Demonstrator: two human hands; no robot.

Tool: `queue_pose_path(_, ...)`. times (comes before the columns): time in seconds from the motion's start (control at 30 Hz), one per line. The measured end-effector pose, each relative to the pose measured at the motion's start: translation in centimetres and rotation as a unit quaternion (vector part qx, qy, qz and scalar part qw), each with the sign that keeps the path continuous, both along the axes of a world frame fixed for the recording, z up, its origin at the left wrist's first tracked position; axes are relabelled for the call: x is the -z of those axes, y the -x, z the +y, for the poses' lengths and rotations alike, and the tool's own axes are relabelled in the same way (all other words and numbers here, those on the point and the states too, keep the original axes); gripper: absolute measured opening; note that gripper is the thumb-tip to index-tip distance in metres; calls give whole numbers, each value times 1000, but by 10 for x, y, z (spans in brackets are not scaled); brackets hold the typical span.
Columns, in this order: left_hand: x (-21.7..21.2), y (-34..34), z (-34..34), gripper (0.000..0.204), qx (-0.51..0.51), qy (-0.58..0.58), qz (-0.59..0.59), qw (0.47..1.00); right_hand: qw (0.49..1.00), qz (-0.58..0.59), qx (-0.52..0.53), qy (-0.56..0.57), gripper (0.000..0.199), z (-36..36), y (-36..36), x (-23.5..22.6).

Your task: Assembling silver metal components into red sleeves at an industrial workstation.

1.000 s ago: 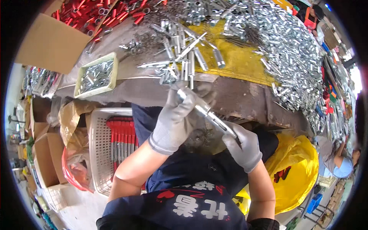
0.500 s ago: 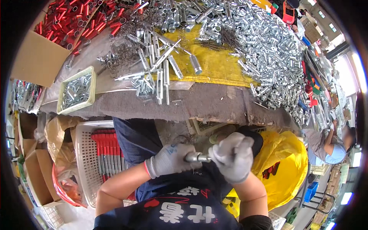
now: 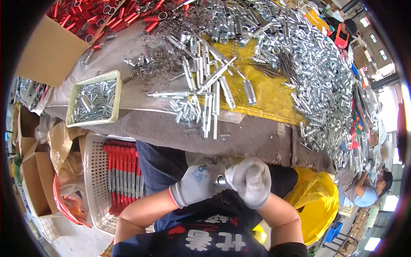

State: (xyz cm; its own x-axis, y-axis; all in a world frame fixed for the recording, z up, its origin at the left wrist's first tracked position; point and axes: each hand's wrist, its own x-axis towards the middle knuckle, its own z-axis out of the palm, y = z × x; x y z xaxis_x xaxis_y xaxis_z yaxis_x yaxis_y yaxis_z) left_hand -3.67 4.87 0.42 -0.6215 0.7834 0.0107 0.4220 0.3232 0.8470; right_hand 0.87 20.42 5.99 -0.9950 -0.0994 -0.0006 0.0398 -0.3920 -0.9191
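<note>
Over my lap, my left hand (image 3: 198, 184) is closed around a short silvery metal tube (image 3: 220, 180), whose end pokes out of the fingers. My right hand (image 3: 250, 182) is a closed fist against that end. What sits inside the right fist is hidden. Both hands wear pale grey work gloves. On the bench edge beyond them lie long slotted metal rods (image 3: 208, 113) beside small loose metal pins (image 3: 185, 108). To their left, a cream plastic tray (image 3: 118, 96) holds more small metal pins.
Left of my legs stands a white perforated basket (image 3: 95, 171) with red-ended rods (image 3: 124, 171). A yellow sack (image 3: 317, 201) is at my right. Red tubes (image 3: 102, 17), thin springs (image 3: 158, 64) and heaped metal sleeves (image 3: 317, 81) cover the bench. A person (image 3: 364, 188) sits far right.
My right hand has moved in toward the left, covering the thin rod that showed between my hands. The view has shifted, so the bench items appear lower and further right.
</note>
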Motion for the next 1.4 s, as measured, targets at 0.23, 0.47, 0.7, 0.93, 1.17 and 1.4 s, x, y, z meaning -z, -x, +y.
queue_pose_path(0.23, -10, 24, -15, 31, 54, -64, -62, 995, 993, -71, -96, -17, 46, -11, 28, 1)
queue_pose_path(0.47, -4, 30, -29, 37, -138, -136, -96, 976, 837, 119, 127, -518, 17, 23, 125, -19)
queue_pose_path(0.7, -5, 2, -24, 29, -220, -261, -218, 914, 535, -52, 139, -832, 42, 66, 221, 12)
queue_pose_path(0.93, -9, -7, -16, 63, -225, -404, -378, 802, 715, 51, 202, -667, 34, 115, 169, 2)
queue_pose_path(1.17, -35, 16, -23, 33, -309, -609, -454, 573, 944, -7, 93, -315, 31, 97, 34, -32)
queue_pose_path(1.4, -36, 11, -14, 28, -220, -676, -516, 477, 981, -65, -8, -182, 31, 44, -50, 0)
